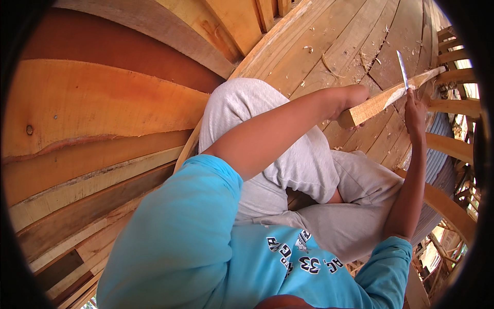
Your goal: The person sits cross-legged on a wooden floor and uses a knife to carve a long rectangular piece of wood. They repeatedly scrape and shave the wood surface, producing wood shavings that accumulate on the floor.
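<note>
A pale squared length of wood (pixel 371 109) lies slantwise in front of my knees, its cut end toward me and its thinner far end reaching to the right. My left hand (pixel 352 100) is closed round it near the thick end, fingers partly hidden behind and beneath. In my right hand (pixel 415 109) is a knife (pixel 402 67) with a long, narrow, bright blade, pointing up and away. The blade crosses the wood at a lighter, freshly pared patch (pixel 395 97); whether its edge touches the wood I cannot tell.
I sit on a plank floor (pixel 355 36) scattered with curled shavings (pixel 329 64). Tall planks (pixel 103 105) rise close on my left. Along the right run curved wooden ribs (pixel 453 147) with gaps between them, and grey corrugated sheet (pixel 441 139) shows there.
</note>
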### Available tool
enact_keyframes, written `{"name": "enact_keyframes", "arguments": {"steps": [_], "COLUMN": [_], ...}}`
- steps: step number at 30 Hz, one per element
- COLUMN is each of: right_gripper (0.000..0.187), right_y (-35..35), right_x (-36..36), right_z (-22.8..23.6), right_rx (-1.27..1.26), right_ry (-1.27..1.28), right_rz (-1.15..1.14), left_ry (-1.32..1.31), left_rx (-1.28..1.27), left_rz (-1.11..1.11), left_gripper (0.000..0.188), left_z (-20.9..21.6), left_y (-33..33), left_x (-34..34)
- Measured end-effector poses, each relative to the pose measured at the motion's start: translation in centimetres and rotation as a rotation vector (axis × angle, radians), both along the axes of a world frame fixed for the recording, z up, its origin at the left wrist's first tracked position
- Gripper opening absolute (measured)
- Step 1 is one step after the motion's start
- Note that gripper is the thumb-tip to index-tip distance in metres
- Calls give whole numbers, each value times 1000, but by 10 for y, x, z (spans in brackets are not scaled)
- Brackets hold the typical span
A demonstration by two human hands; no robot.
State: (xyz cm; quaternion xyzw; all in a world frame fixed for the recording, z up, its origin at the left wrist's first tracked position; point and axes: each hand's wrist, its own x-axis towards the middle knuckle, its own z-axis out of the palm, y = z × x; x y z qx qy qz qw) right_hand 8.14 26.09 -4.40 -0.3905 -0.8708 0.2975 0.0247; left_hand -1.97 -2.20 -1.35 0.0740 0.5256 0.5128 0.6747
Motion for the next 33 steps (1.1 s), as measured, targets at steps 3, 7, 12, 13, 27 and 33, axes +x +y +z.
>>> {"name": "enact_keyframes", "arguments": {"steps": [3, 7, 12, 13, 27, 33], "right_gripper": [72, 71, 70, 71, 64, 65], "right_y": [-37, 11, 3, 6, 32, 39], "right_x": [-3, -4, 1, 2, -2, 3], "right_z": [22, 24, 21, 18, 4, -1], "right_rx": [200, 276, 164, 86, 2, 74], "right_ry": [-76, -98, -136, -134, -41, -22], "right_rz": [144, -19, 16, 40, -59, -35], "left_ry": [-7, -40, -97, -97, 65, 65], "left_rx": [9, 19, -89, -83, -30, -8], "left_rz": [15, -17, 2, 11, 14, 38], "left_gripper": [36, 41, 41, 42, 32, 31], "left_z": [0, 9, 16, 17, 8, 3], "left_y": [-1, 2, -15, -17, -10, -5], "left_x": [-1, 2, 4, 4, -2, 1]}}
